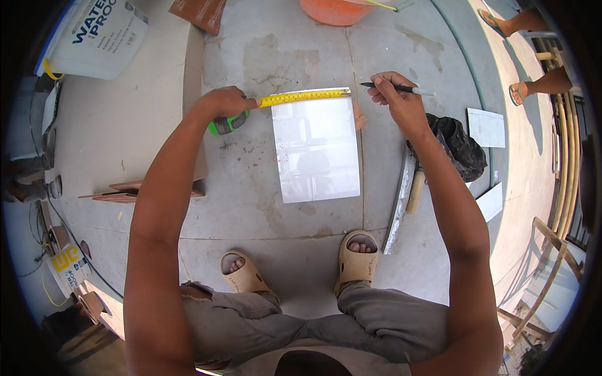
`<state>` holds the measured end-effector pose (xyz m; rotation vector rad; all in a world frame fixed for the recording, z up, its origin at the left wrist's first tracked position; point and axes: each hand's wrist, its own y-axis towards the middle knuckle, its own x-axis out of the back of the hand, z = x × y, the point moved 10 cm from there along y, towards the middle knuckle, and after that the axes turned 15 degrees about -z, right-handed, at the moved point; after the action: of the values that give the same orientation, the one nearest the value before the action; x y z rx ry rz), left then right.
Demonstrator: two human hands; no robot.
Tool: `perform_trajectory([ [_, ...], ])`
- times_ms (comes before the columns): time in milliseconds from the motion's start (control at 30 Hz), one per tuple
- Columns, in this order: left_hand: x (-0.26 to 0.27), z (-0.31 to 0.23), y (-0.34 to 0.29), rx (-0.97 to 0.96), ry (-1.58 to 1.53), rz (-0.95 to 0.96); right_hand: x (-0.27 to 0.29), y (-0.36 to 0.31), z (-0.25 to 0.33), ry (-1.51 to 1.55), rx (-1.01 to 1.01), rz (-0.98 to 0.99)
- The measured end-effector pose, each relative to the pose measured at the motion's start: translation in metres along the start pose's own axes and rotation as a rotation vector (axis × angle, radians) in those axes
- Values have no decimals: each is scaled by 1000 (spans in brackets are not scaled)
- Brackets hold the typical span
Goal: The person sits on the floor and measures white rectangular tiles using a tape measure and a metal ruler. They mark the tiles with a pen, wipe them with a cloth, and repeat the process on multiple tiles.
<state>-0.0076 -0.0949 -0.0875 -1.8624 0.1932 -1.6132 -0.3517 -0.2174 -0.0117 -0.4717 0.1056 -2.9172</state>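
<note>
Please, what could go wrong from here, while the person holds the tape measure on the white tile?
The tape measure could slip: only the left hand steadies it, and no hand is on its far end.
The white tile looks glossy, so a mark from the pen in the right hand might smear.

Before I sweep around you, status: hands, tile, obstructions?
Left hand holds tape measure across far end of white tile. Right hand holds pen, off tile. Nothing else over tile.

Dark lettering (94,22) on white bucket (103,59); scale marks on yellow tape (304,97).
</note>
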Motion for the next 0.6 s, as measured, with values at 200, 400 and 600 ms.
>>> perform_trajectory([
  [200,3,-7,-4,18,10,67,-74,17,6,-42,73,116],
  [400,1,-5,-6,16,-27,51,-122,12,-1,-178,70,215],
  [600,-3,-5,-4,-2,-33,54,-129,10,-5,-197,88,246],
])
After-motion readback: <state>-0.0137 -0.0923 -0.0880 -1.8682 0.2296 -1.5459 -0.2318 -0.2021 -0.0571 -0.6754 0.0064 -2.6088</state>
